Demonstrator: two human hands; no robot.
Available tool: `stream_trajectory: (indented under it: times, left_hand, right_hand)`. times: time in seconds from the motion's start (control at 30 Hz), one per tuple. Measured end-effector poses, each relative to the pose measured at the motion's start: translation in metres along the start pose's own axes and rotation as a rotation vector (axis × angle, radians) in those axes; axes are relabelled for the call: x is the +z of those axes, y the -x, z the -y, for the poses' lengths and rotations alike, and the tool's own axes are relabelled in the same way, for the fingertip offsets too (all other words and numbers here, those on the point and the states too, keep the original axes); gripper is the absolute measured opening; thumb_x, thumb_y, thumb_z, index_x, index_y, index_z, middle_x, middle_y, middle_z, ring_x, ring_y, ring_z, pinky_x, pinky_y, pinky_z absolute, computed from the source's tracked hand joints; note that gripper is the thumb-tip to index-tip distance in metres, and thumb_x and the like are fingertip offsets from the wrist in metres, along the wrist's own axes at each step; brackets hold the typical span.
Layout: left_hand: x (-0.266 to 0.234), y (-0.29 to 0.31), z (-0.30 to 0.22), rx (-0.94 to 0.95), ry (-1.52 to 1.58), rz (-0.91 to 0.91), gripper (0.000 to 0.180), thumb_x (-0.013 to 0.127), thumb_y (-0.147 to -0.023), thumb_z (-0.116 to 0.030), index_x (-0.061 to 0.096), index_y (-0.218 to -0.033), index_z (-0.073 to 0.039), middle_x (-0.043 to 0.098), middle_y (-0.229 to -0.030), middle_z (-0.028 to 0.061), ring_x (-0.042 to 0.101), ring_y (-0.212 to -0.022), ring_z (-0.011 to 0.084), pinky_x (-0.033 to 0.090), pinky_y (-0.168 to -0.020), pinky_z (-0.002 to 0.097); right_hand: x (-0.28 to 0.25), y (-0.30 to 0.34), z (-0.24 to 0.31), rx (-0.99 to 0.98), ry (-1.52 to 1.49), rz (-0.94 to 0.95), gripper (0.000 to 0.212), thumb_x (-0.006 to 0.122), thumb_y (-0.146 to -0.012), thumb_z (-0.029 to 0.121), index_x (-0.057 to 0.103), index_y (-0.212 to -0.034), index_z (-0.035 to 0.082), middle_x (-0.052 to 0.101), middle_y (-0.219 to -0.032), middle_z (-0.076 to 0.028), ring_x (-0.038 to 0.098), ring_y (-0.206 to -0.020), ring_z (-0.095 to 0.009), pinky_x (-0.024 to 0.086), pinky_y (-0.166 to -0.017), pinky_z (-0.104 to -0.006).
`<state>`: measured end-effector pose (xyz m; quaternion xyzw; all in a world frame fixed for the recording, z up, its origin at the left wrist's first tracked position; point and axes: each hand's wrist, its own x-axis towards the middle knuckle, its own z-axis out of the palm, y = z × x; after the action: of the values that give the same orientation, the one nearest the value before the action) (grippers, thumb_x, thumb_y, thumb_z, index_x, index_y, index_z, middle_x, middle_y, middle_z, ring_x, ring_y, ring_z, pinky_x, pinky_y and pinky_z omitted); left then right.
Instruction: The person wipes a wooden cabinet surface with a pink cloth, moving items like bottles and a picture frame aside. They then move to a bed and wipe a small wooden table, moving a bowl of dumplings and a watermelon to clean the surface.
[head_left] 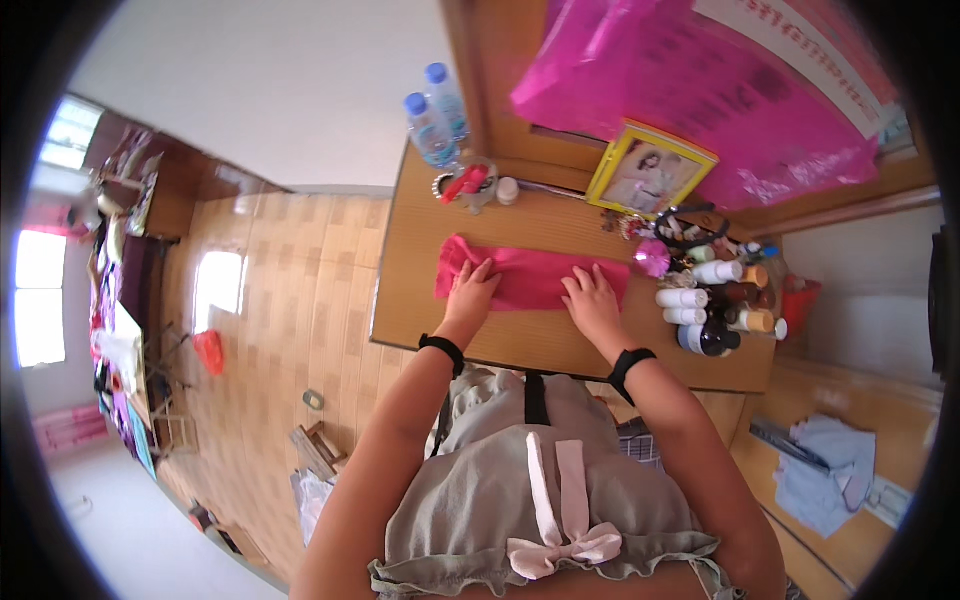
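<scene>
A folded bright pink cloth [535, 278] lies lengthwise on the wooden tabletop [410, 290]. My left hand [472, 292] rests on its left part, where the fabric is rumpled toward the far corner. Near the other end, my right hand [594, 298] presses on the cloth with its fingers spread. Both hands look flat and open, holding nothing. The cloth's middle stretch between them looks fairly smooth.
Two water bottles [432, 130] and a small white jar [508, 190] stand at the back left. A yellow-framed photo [650, 170] leans at the back. Several cosmetic bottles [720, 272] crowd the right side. A pink plastic bag [730, 100] hangs behind.
</scene>
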<state>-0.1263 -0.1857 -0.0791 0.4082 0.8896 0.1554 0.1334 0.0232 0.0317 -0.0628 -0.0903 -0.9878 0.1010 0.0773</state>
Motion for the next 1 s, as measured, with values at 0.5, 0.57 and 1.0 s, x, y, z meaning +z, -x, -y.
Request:
stream_trajectory:
  times: [0.5, 0.57, 1.0]
  left_hand:
    - [0.003, 0.125, 0.032, -0.172, -0.237, -0.074, 0.026, 0.056, -0.079, -0.012, 0.07, -0.101, -0.011, 0.057, -0.126, 0.0066, 0.049, -0.118, 0.0292, 0.04, -0.103, 0.0352]
    - [0.01, 0.108, 0.013, -0.087, -0.211, -0.07, 0.027, 0.057, -0.079, -0.012, 0.07, -0.102, -0.012, 0.056, -0.127, 0.0061, 0.048, -0.119, 0.0299, 0.039, -0.104, 0.035]
    - [0.058, -0.015, -0.09, 0.359, -0.257, 0.087, 0.021, 0.056, -0.08, -0.018, 0.071, -0.095, -0.014, 0.059, -0.113, 0.0052, 0.052, -0.112, 0.0322, 0.049, -0.09, 0.0419]
  right_hand:
    - [0.01, -0.016, 0.077, -0.551, -0.108, 0.475, 0.024, 0.072, -0.075, 0.016, 0.065, -0.098, 0.013, 0.057, -0.12, -0.01, 0.049, -0.115, -0.038, 0.048, -0.092, -0.0453]
    - [-0.006, -0.002, 0.053, -0.483, -0.111, 0.457, 0.024, 0.073, -0.075, 0.017, 0.065, -0.097, 0.013, 0.057, -0.121, -0.007, 0.049, -0.118, -0.036, 0.049, -0.09, -0.0463]
    - [-0.064, 0.097, -0.049, 0.137, -0.032, 0.202, 0.025, 0.073, -0.076, 0.018, 0.062, -0.096, 0.007, 0.056, -0.113, -0.01, 0.052, -0.104, -0.039, 0.049, -0.085, -0.0456]
